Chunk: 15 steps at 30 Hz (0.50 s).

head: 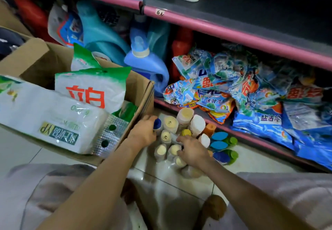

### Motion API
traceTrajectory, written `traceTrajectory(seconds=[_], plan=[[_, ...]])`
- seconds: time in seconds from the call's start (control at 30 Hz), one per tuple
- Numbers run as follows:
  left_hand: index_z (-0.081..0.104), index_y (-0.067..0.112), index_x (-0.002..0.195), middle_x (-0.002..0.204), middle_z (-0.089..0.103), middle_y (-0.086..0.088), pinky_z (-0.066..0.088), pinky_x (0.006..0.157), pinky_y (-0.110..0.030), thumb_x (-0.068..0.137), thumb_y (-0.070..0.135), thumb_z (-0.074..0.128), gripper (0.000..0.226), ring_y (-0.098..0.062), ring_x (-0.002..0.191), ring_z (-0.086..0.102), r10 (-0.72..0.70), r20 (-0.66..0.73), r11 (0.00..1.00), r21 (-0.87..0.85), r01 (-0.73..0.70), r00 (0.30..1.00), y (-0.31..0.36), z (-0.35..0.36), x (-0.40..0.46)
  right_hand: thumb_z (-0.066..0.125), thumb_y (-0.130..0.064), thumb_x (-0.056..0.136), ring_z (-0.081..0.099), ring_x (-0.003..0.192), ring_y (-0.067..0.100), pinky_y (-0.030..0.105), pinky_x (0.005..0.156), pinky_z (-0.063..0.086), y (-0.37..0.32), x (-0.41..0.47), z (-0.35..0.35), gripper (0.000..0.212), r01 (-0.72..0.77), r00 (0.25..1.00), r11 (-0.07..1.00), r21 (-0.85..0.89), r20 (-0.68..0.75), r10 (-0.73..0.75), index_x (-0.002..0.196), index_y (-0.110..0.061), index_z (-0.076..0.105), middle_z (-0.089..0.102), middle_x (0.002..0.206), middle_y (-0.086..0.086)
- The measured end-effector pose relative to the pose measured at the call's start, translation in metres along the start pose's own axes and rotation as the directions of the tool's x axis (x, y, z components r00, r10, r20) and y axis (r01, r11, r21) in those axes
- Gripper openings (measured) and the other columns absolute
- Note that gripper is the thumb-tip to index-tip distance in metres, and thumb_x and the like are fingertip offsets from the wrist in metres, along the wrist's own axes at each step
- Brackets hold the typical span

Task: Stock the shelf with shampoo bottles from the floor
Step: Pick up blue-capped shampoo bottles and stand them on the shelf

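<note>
While the shampoo bottles (172, 132) stood clustered on the floor (172, 181) just below the lowest shelf (233, 132), the left hand (143, 132) curled its fingers round a blue-capped bottle (157, 123) at the cluster's left edge — beside the cardboard box (140, 100). The right hand (193, 151) lay over the near bottles, fingers bent onto the caps — whether grasping one, I could not tell.
</note>
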<state>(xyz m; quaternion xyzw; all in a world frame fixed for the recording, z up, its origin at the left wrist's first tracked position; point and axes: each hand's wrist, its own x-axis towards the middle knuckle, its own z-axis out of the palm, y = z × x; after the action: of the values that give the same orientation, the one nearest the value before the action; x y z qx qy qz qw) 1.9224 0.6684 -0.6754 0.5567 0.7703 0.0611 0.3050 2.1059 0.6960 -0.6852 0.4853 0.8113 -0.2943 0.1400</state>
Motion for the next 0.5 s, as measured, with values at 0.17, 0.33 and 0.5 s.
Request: traceTrajectory(seconds=[0.17,0.33,0.5], plan=[[0.022,0.010,0.149,0.155,0.023,-0.008,0.021,0.116,-0.033,0.088,0.006,0.053,0.069,-0.025,0.141,0.024,0.034,0.031,0.986,0.163,-0.039,0.999,-0.004,0.022,0.024,0.061,-0.027,0.089,0.050,0.120,0.026,0.037,0.087,0.047,-0.003,0.012,0.028,0.048,0.046,0.999,0.993,-0.112,0.019,-0.044,0.134,-0.021,0.045,0.046,0.136,0.005],[0.024,0.016,0.146,0.151,0.026,-0.003,0.034,0.110,-0.040,0.087,0.004,0.055,0.069,-0.026,0.137,0.028,-0.016,0.038,0.955,0.298,0.004,0.999,-0.012,0.036,0.041,0.057,-0.019,0.092,0.060,0.106,0.029,0.035,0.071,0.048,-0.007,0.024,0.047,0.053,0.037,0.999,0.981,-0.190,0.032,-0.031,0.140,-0.022,0.034,0.041,0.138,0.008],[0.032,0.019,0.137,0.138,0.035,-0.007,0.048,0.085,-0.042,0.089,-0.002,0.049,0.055,-0.031,0.123,0.040,-0.069,-0.004,0.927,0.369,0.066,0.998,-0.008,0.045,0.053,0.056,-0.011,0.092,0.058,0.110,0.027,0.035,0.081,0.050,-0.004,0.034,0.054,0.058,0.019,0.999,0.995,-0.097,0.037,-0.016,0.144,-0.023,0.031,0.044,0.138,0.009]])
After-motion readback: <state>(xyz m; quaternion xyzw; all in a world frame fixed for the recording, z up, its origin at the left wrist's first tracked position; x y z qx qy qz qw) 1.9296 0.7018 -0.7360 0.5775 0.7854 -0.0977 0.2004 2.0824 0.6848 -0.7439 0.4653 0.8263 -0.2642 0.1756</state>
